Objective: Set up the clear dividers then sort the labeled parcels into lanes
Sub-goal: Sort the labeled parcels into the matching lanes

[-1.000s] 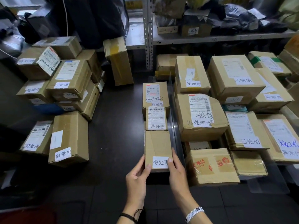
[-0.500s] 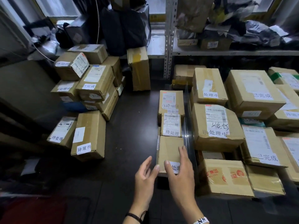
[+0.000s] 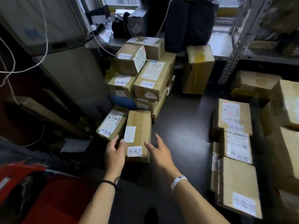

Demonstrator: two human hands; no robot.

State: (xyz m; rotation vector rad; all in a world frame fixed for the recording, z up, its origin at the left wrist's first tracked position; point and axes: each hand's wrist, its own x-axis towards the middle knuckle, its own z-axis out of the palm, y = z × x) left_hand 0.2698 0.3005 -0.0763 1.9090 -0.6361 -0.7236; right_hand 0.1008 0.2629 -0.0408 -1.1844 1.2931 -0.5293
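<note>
- Your left grip [image 3: 114, 154] is wide, fingers relaxed, with the tips at the near left side of the parcel labelled 异常件 [image 3: 137, 135]. I cannot tell whether they are touching the cardboard yet.
- Your right grip [image 3: 157, 152] is wide as well, fingers fanned and the forefinger at the parcel's near right corner. Neither grip holds anything.
- The parcel lies flat on the dark surface [image 3: 186, 126], its long side running away from you and its label at the near end.
- For a clean pick-up, I'd set both palms on the long sides about midway along and squeeze evenly before lifting. Held by the near end alone, the far end would probably dip.
- Mind the left edge. The 待处理 parcel [image 3: 111, 125] sits right against it and leaves little room for fingers, so it may help to draw the box toward you or to the right first.
- Your open room is on the right, a bare stretch of surface between this parcel and the lane of 待处理 parcels [image 3: 234, 143]. Carry low across there.
- The stack of boxes [image 3: 145, 78] stands just behind the far end. Lift up and back rather than pushing forward, or you may nudge it.
- The upright box [image 3: 199, 68] farther back is well apart from your path.
</note>
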